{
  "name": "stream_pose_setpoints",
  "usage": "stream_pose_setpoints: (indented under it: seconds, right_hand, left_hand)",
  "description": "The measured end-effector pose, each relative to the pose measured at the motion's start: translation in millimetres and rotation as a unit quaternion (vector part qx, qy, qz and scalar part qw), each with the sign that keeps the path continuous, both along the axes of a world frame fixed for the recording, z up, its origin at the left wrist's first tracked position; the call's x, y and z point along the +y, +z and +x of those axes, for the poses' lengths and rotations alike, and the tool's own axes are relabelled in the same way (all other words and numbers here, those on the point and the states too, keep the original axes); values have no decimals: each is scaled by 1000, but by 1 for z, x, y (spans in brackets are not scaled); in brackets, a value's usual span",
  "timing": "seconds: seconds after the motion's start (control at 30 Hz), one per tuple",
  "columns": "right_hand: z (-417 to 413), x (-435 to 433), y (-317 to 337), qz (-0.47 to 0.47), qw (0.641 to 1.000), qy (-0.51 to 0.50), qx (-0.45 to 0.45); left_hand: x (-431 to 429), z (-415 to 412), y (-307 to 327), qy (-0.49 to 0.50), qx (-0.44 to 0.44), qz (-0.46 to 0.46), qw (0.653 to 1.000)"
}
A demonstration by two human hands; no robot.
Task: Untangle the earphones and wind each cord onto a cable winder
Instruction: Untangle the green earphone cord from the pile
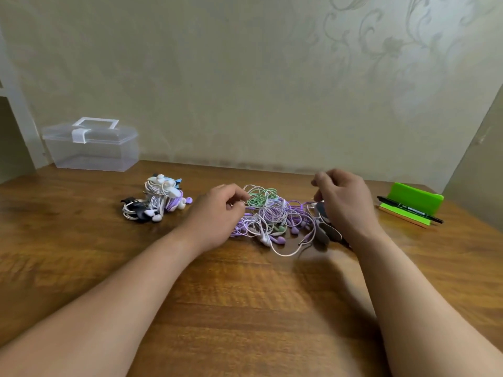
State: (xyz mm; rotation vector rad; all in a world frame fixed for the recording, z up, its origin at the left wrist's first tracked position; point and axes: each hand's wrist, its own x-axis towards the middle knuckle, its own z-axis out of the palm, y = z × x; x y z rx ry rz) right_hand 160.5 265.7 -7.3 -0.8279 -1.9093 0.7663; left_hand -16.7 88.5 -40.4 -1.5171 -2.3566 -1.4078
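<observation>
My left hand (pixel 217 210) is curled at the near-left edge of the tangle (pixel 272 216), fingertips pinched on a strand or two of white and green cord. My right hand (pixel 343 202) hovers over the tangle's right edge with its fingers bent. Its thumb and forefinger sit close to a purple strand, but I cannot tell whether they have it. The tangle lies on the surface (pixel 245 295) between my hands, with purple, white and green cords looped through each other. A few dark winders (pixel 325 227) lie under my right palm. The finished bundles (pixel 158 200) sit just left of my left hand. The risk I see is pulling my hands apart too soon, which would cinch the loops into tight knots or strain a thin cord at its earbud. A hard tug could also drag the whole knot sideways into the bundles and snag them, or sweep the winders off toward the pen (pixel 408 209) beyond my right hand.
</observation>
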Motion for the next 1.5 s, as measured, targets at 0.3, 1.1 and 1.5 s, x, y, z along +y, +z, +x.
stream_pose_setpoints:
  seconds: [0.3, 1.1, 1.5]
  right_hand:
    - [-26, -34, -23, 104, 973, 102, -179]
    - [-23, -52, -7, 125, 924, 165, -320]
    - [-19, -30, 7, -150, 971, 176, 64]
  left_hand:
    - [1, -7, -7, 16, 8, -55, 998]
    - [4, -2, -3, 20, 3, -66, 998]
    - [0, 8, 1, -14, -12, -126, 992]
